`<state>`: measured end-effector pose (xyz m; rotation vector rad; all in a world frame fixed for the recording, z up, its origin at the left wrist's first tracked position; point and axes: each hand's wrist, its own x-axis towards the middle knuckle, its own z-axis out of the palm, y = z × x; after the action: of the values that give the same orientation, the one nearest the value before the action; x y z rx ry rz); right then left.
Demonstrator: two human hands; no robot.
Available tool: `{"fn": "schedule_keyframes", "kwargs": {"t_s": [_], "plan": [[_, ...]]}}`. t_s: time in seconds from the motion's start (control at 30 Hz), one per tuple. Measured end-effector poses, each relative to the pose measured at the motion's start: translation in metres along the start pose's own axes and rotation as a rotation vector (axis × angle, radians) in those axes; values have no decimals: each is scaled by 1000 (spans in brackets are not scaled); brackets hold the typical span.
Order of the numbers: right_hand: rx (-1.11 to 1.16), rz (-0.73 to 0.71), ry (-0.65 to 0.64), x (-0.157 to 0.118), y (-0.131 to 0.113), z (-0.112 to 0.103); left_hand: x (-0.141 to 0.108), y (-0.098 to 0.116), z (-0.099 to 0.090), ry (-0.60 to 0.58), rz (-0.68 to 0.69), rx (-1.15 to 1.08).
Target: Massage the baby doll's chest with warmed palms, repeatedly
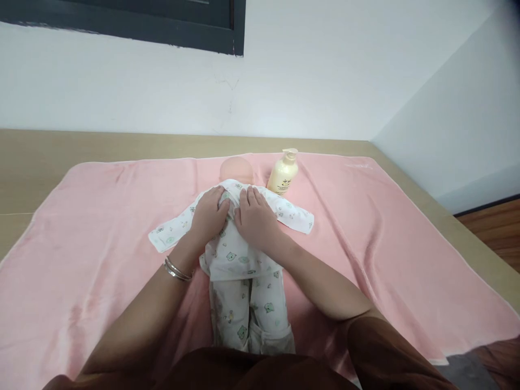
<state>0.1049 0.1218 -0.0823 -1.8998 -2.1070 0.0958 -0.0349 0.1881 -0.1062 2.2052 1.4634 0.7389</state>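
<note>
A baby doll [236, 169] lies on the pink blanket, its bald head toward the wall. It is dressed in a white printed top [239, 260] and matching trousers [231, 306], with the sleeves spread to both sides. My left hand [210, 214] rests flat on the left of the doll's upper body, thumb apart from the fingers. On the right of the upper body lies my right hand [255, 216], fingers stretched out. Neither hand grips anything visible. The cloth beneath both palms is hidden.
A cream pump bottle [283, 172] stands just right of the doll's head. The pink blanket [122, 216] covers most of the wooden surface [32, 157]. Behind rises a white wall [304, 81] with a dark frame [162, 27] at upper left.
</note>
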Motion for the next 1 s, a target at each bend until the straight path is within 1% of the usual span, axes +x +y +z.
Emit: {"fn": "schedule_keyframes", "kwargs": {"t_s": [0.13, 0.23, 0.3, 0.37, 0.43, 0.5, 0.57, 0.67, 0.77, 0.83, 1.0], "plan": [[106, 63, -70, 20, 18, -2, -12, 15, 1, -30, -9, 8], [111, 100, -76, 29, 26, -2, -18, 23, -1, -41, -26, 11], [86, 100, -64, 24, 22, -1, -15, 21, -1, -33, -50, 2], [52, 75, -40, 13, 12, 0, -8, 14, -1, -21, -69, -14], [29, 34, -12, 2, 1, 0, -2, 6, 1, -5, -64, -30], [36, 3, -4, -2, -3, -1, 1, 1, 5, 21, -36, -27], [81, 20, -30, 3, 1, -2, -4, 3, 10, 60, 8, 8], [161, 96, -61, 20, 19, -1, -17, 16, 18, 118, 45, 73], [154, 128, -40, 28, 27, 2, -24, 26, 20, 118, 46, 69], [106, 107, -22, 21, 21, 4, -20, 24, 17, 86, 39, 36], [28, 1, 21, -6, -6, 5, 4, -1, 0, -2, -69, -28]]}}
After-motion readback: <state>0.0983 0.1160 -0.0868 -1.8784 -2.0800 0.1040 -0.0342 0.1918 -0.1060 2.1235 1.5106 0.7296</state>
